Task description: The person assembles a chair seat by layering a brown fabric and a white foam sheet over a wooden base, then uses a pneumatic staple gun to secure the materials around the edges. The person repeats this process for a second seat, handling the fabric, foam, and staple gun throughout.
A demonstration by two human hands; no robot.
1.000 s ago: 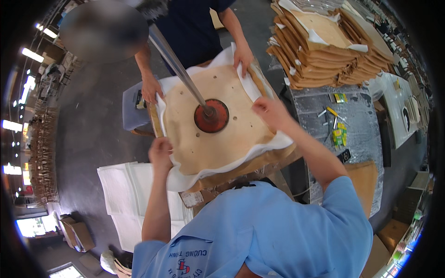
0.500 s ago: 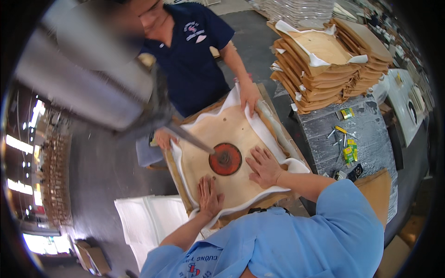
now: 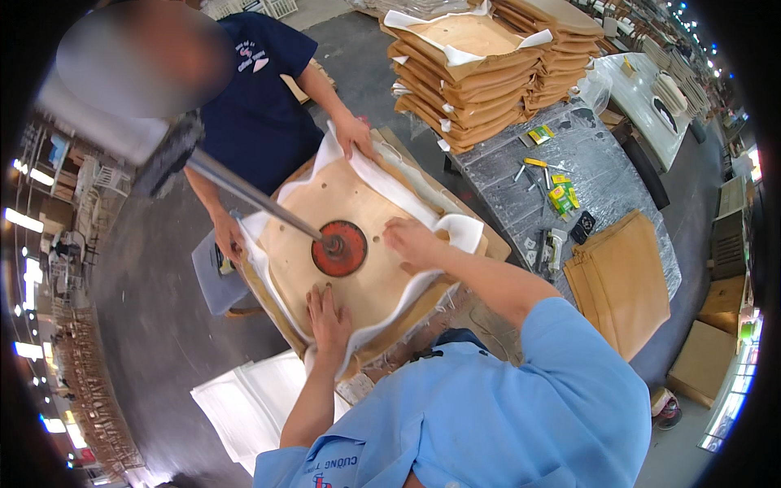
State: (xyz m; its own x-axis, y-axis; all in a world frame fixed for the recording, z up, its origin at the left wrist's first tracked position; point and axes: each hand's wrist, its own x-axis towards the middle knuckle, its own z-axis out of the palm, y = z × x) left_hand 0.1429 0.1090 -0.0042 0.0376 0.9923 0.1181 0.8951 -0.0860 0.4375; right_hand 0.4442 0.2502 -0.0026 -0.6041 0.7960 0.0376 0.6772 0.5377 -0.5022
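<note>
A tan wooden seat board (image 3: 366,203) lies on a work stand with white fabric (image 3: 455,232) folded up around its edges. A red round press pad (image 3: 340,248) on a metal rod (image 3: 244,193) bears on the board's middle. My left hand (image 3: 329,315) lies flat on the board's near edge, just below the pad, fingers spread. My right hand (image 3: 411,242) rests flat on the board to the right of the pad, near the fabric fold. Neither hand holds anything.
A co-worker in a dark blue shirt stands opposite, one hand (image 3: 355,134) on the far fabric edge and the other (image 3: 228,236) at the left edge. Stacked boards (image 3: 480,57) sit behind. A grey table (image 3: 569,163) holds small tools; tan panels (image 3: 622,281) and white sheets (image 3: 244,398) lie nearby.
My hands left the fabric at the board's outer edges and came inward to lie flat near the red pad. The view has shifted and the rod now slants in from the upper left.
</note>
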